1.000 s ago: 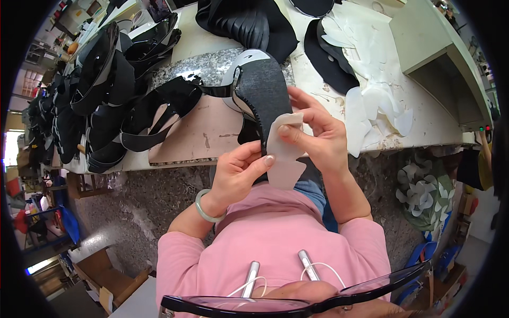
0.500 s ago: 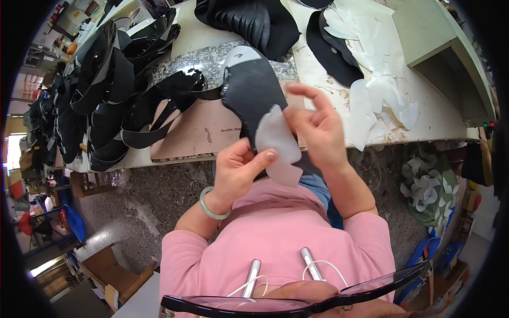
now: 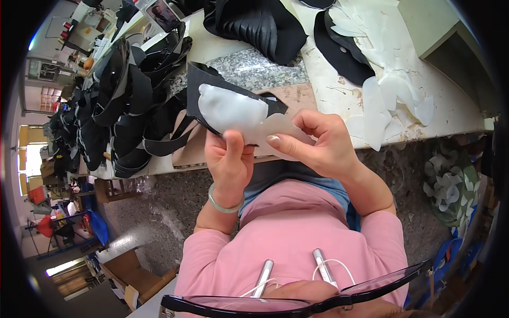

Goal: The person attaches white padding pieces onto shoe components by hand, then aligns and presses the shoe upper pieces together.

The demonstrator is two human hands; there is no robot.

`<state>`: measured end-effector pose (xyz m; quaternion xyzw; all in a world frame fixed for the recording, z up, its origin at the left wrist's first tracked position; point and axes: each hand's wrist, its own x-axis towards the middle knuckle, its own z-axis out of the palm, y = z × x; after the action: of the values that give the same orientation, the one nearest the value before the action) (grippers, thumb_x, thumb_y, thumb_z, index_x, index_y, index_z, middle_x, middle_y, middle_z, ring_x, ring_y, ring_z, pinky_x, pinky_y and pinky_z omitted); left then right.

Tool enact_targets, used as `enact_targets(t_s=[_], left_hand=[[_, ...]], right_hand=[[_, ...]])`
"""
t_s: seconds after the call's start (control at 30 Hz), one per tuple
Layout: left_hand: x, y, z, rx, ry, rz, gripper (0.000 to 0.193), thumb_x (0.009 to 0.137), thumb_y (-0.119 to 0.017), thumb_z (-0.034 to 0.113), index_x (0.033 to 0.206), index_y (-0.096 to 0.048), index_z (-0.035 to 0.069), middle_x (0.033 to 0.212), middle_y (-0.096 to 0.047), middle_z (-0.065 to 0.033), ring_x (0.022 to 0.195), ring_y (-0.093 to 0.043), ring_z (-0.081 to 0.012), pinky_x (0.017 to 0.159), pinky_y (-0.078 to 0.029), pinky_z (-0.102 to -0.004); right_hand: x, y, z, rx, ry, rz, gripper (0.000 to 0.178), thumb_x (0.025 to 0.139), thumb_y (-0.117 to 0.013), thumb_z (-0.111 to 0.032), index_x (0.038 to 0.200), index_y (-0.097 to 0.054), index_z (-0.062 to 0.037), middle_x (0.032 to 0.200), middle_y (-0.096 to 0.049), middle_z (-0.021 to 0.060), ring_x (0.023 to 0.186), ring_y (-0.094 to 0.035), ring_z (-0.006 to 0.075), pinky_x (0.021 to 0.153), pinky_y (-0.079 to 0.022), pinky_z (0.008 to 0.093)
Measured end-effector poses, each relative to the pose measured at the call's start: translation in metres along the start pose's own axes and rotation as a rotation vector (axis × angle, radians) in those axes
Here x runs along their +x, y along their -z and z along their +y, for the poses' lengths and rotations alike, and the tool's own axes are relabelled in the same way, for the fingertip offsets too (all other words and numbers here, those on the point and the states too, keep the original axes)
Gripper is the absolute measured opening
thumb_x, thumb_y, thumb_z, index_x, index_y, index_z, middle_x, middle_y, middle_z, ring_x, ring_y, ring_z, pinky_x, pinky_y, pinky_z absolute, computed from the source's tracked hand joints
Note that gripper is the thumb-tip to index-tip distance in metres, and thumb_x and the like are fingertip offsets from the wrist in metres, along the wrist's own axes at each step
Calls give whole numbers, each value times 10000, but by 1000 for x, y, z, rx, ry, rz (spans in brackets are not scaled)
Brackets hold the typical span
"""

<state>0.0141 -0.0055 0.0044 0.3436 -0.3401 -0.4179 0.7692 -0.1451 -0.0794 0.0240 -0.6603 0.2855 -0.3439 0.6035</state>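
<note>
My left hand (image 3: 230,161) grips the near edge of a black shoe upper (image 3: 194,98), thumb on top. A white stiffener piece (image 3: 233,108), rounded at its left end, lies over the upper's surface. Between the thumb and fingers of my right hand (image 3: 326,146) is a thin pale sheet (image 3: 281,127). It meets the right end of the white stiffener; I cannot tell whether the two are joined. Both hands are close together above the table's front edge.
Stacked black shoe uppers (image 3: 119,106) crowd the left side. Pleated black pieces (image 3: 254,29) lie at the back by a speckled stone slab (image 3: 238,69). Loose white sheets (image 3: 376,106) spread over the right of the table (image 3: 339,124), near a grey-green open box (image 3: 450,47).
The upper has been turned, and a white stiffener now shows on it. The pale sheet has passed from my left hand to my right. The whole view has shifted slightly.
</note>
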Motion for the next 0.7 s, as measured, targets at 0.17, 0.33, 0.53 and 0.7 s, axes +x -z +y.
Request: enact_targets(t_s=[0.17, 0.33, 0.53, 0.7], left_hand=[[-4, 0, 4, 59, -12, 17, 358, 918, -636, 146, 1191, -496, -39, 1097, -624, -97, 952, -635, -168, 801, -528, -295], [-3, 0, 9, 19, 7, 59, 208, 866, -626, -6, 1069, -593, -35, 989, -659, -78, 872, -631, -132, 782, -509, -265], [0, 0, 2, 108, -58, 101, 182, 845, -634, -43, 1025, -619, -26, 975, -664, -74, 859, -637, -131, 793, -508, -260], [0, 12, -5, 121, -116, 97, 240, 815, -641, -96, 1041, -625, -16, 999, -671, -91, 891, -648, -150, 817, -517, -269]], right_hand=[[1, 0, -9, -116, 114, -75, 196, 791, -774, -119, 737, -623, -5, 632, -611, 17, 591, -539, 33, 499, -400, 209], [-4, -10, -3, -136, 189, -48, 207, 794, -767, -115, 711, -608, -12, 604, -606, 33, 557, -538, 46, 480, -396, 215], [-5, -15, 2, -190, 166, -20, 209, 798, -764, -116, 707, -614, -3, 583, -592, 28, 536, -519, 43, 459, -384, 218], [-1, -18, 4, -163, 70, -28, 221, 801, -764, -127, 708, -613, 5, 579, -573, 20, 539, -496, 34, 459, -376, 215]])
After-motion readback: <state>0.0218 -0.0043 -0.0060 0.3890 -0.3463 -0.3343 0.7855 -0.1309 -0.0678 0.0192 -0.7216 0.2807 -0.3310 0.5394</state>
